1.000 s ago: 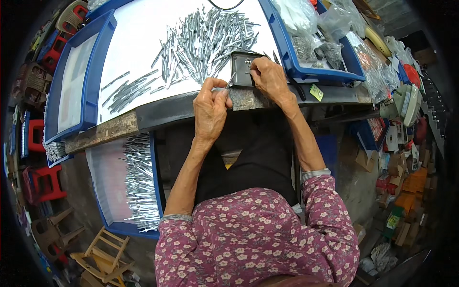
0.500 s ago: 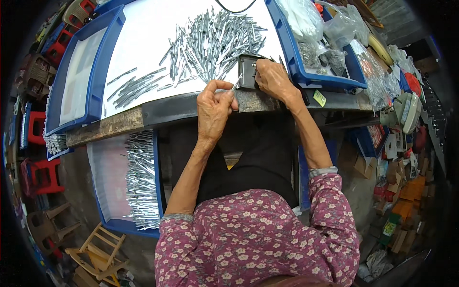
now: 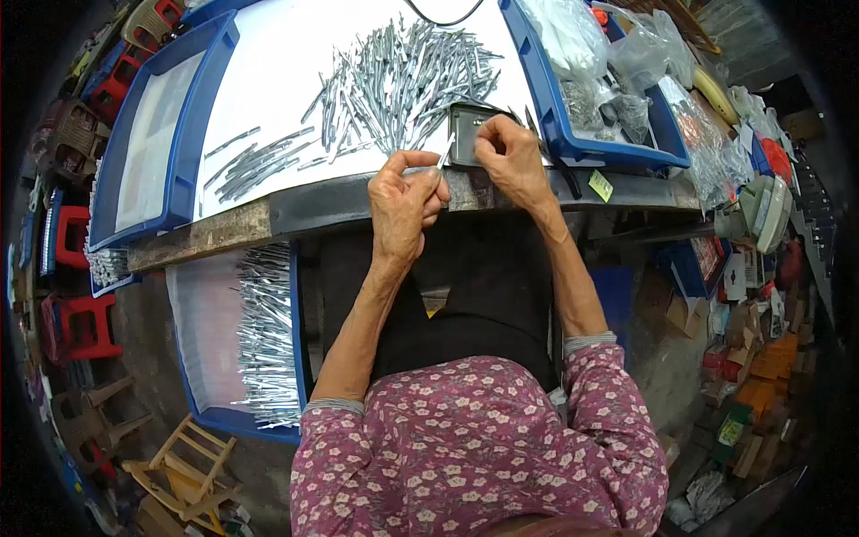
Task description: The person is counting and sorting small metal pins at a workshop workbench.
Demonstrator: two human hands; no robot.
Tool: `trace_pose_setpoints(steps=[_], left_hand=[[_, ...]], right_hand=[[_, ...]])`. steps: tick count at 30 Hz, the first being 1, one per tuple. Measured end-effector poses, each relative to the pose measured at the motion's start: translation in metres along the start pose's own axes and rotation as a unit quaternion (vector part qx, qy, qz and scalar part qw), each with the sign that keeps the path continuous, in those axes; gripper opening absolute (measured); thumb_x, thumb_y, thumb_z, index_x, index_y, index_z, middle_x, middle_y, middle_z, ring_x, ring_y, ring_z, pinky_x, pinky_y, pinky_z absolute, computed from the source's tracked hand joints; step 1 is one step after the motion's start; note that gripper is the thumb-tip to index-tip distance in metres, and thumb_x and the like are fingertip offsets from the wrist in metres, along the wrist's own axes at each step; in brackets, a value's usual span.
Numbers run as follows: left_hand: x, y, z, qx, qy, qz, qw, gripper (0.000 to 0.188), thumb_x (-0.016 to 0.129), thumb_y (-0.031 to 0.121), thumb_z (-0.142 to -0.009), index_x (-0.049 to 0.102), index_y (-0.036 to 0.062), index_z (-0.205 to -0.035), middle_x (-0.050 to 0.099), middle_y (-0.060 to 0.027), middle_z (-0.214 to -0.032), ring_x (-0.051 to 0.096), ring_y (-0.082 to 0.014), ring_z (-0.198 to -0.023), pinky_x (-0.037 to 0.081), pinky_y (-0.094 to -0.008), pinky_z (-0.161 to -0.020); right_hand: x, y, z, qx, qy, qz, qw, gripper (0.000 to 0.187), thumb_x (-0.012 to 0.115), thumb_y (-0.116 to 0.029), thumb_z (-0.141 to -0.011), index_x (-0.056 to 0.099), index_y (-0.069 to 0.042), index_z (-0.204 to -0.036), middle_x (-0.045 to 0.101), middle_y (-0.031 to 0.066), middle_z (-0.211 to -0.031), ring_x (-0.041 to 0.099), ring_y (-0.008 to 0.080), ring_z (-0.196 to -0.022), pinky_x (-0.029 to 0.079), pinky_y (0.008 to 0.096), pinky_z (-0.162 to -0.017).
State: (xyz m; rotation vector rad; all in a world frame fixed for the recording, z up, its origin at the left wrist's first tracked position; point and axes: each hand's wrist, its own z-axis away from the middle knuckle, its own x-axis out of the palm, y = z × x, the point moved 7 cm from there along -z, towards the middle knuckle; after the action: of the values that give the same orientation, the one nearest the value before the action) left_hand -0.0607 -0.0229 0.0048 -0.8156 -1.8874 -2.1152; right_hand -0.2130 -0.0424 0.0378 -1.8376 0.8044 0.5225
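Note:
My left hand (image 3: 401, 201) pinches a thin silvery metal rod (image 3: 446, 149) between thumb and fingertips, just past the table's front edge. The rod's tip points up toward a small dark shallow tray (image 3: 463, 154) at that edge. Tiny bright pieces lie in the tray. My right hand (image 3: 517, 168) is over the tray's right side, thumb and forefinger pressed together; whatever sits between them is too small to make out. Beyond the hands spreads a large heap of similar slim metal rods (image 3: 403, 85) on a white surface. A smaller row of rods (image 3: 259, 168) lies to the left.
Blue bins flank the work surface: one at left (image 3: 179, 192), another at right (image 3: 617, 154) holding plastic bags and small parts. Below the table at left, a blue-rimmed bin (image 3: 204, 358) contains many rods. A dark cable (image 3: 565, 174) and a yellow tag (image 3: 600, 185) lie near the right edge.
My right hand has drawn back slightly toward me, its thumb and forefinger now showing pinched. My left hand keeps hold of the metal rod in nearly the same place.

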Motion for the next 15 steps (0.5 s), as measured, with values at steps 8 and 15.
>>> trace_pose_setpoints(steps=[8,15], left_hand=[[0.007,-0.002,0.000,-0.003,0.018,0.030,0.999,0.014,0.050,0.001,-0.083,0.049,-0.0047,-0.096,0.052,-0.0062,-0.060,0.032,-0.0008,-0.041,0.020,-0.0150,-0.035],[0.006,0.001,0.002,0.026,0.028,-0.004,0.999,0.013,0.050,0.001,-0.083,0.050,-0.0038,-0.095,0.052,-0.0038,-0.060,0.032,-0.0002,-0.041,0.019,-0.0151,-0.035]], right_hand=[[0.010,-0.021,0.028,0.092,-0.005,-0.299,0.950,0.007,0.060,-0.003,-0.077,0.058,0.000,-0.083,0.057,-0.0012,-0.072,0.052,0.0030,-0.064,0.041,0.0161,-0.057],[0.018,-0.020,0.030,0.088,0.014,-0.351,0.932,0.016,0.063,-0.002,-0.076,0.056,0.000,-0.090,0.058,0.0005,-0.077,0.054,0.0042,-0.068,0.044,0.0165,-0.059]])
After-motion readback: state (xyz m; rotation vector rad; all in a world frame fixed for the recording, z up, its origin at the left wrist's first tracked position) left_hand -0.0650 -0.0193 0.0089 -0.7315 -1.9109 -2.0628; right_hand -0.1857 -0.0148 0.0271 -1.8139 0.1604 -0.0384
